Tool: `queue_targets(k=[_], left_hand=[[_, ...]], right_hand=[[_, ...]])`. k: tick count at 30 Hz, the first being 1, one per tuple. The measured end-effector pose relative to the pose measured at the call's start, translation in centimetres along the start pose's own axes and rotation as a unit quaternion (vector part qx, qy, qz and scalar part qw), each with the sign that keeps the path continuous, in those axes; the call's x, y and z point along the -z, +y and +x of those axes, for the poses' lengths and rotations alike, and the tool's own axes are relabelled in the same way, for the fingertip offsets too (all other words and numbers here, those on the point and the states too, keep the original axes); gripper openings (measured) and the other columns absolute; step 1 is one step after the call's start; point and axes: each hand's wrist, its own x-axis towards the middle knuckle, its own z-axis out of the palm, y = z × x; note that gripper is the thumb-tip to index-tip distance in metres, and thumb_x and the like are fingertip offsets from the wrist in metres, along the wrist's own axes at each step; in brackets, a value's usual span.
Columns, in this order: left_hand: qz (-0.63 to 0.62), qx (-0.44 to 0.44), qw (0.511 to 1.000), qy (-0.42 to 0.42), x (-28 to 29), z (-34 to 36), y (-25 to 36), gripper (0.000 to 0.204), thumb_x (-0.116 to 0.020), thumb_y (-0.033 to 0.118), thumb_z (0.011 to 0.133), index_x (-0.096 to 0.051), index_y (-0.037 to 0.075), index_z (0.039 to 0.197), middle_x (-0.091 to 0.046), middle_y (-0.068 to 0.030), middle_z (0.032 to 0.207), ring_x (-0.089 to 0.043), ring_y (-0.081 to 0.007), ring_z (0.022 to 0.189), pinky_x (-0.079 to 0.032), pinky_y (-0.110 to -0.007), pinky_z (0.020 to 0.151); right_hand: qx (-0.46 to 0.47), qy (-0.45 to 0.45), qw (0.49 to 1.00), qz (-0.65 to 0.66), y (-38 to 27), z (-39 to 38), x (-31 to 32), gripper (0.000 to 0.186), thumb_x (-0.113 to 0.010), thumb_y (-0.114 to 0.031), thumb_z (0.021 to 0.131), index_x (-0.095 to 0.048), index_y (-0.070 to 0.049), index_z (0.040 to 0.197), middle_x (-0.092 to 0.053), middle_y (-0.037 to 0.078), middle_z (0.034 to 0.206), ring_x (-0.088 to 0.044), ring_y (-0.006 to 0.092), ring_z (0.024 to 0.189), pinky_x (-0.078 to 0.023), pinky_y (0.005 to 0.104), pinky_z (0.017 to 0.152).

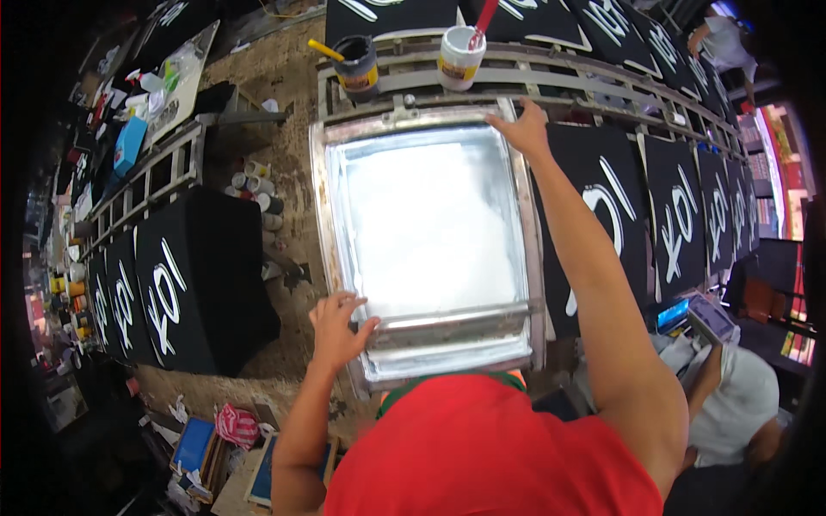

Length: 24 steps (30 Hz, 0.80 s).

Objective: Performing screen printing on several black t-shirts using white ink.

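Observation:
A metal screen-printing frame [320, 206] with a bright white, streaked screen [422, 215] lies in front of me. A long metal squeegee bar [447, 314] crosses its lower part. My left hand [342, 325] touches the left end of the bar and frame, fingers spread apart. At the frame's upper right corner, my right hand [523, 127] grips the edge, thumb to the inner side. Beyond the frame's top stand a dark paint pot with a yellow stick [358, 76] and a white pot with a red-handled tool [460, 67].
Black fabric pieces with white lettering [675, 206] line the rack to the right, more [163, 284] to the left. Paint containers [258, 189] sit on the worn floor. A co-worker in white [727, 404] is at lower right beside a device; another person [723, 47] is at upper right.

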Motion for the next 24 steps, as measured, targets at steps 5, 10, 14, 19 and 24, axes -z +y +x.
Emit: queue_targets(k=[5, 10, 14, 19, 24], left_hand=[[-0.032, 0.050, 0.995, 0.085, 1.3, -1.0, -1.4, 0.033, -0.081, 0.017, 0.080, -0.073, 0.010, 0.111, -0.063, -0.0122, 0.122, -0.056, -0.0337, 0.114, -0.041, -0.046, 0.101], [-0.043, 0.061, 0.987, 0.145, 3.0, 0.7, -2.0, 0.033, -0.077, 0.010, 0.079, -0.071, 0.008, 0.112, -0.063, -0.0128, 0.119, -0.059, -0.0342, 0.108, -0.044, -0.045, 0.095], [-0.015, -0.010, 0.984, 0.178, 8.0, 6.9, -1.2, 0.034, -0.076, 0.006, 0.080, -0.070, 0.005, 0.113, -0.060, -0.0172, 0.122, -0.059, -0.0365, 0.112, -0.049, -0.045, 0.096], [-0.003, -0.135, 0.966, 0.222, 16.7, 19.3, 9.4, 0.070, -0.084, 0.009, 0.077, -0.055, 0.005, 0.141, -0.047, -0.0211, 0.147, -0.060, -0.0360, 0.119, -0.055, -0.042, 0.092], [-0.107, -0.249, 0.954, 0.127, 16.9, 24.1, 17.2, 0.064, -0.088, 0.012, 0.077, -0.062, 0.006, 0.135, -0.062, -0.0153, 0.135, -0.068, -0.0276, 0.104, -0.056, -0.038, 0.087]], right_hand=[[-0.005, 0.043, 0.991, 0.123, -4.1, 8.7, -7.7, 0.144, -0.098, -0.059, 0.048, -0.029, 0.011, 0.153, -0.040, 0.030, 0.155, -0.037, 0.0412, 0.147, -0.032, 0.0462, 0.122], [0.016, 0.099, 0.953, 0.285, -5.7, 12.0, -11.5, 0.105, -0.101, -0.038, 0.051, -0.050, -0.002, 0.136, -0.067, 0.020, 0.128, -0.063, 0.0373, 0.122, -0.051, 0.0470, 0.102], [0.123, 0.115, 0.934, 0.315, -6.9, 9.8, -10.0, 0.093, -0.098, -0.024, 0.055, -0.052, -0.010, 0.134, -0.069, 0.014, 0.123, -0.065, 0.0379, 0.115, -0.051, 0.0482, 0.101], [0.260, 0.081, 0.949, 0.161, -8.5, 3.6, -2.2, 0.085, -0.096, -0.016, 0.061, -0.055, -0.008, 0.135, -0.069, 0.015, 0.120, -0.067, 0.0323, 0.114, -0.051, 0.0387, 0.100], [0.264, 0.072, 0.945, 0.178, -9.6, -5.7, 3.0, 0.094, -0.099, -0.020, 0.058, -0.051, -0.009, 0.139, -0.063, 0.016, 0.129, -0.057, 0.0379, 0.125, -0.046, 0.0472, 0.107]])
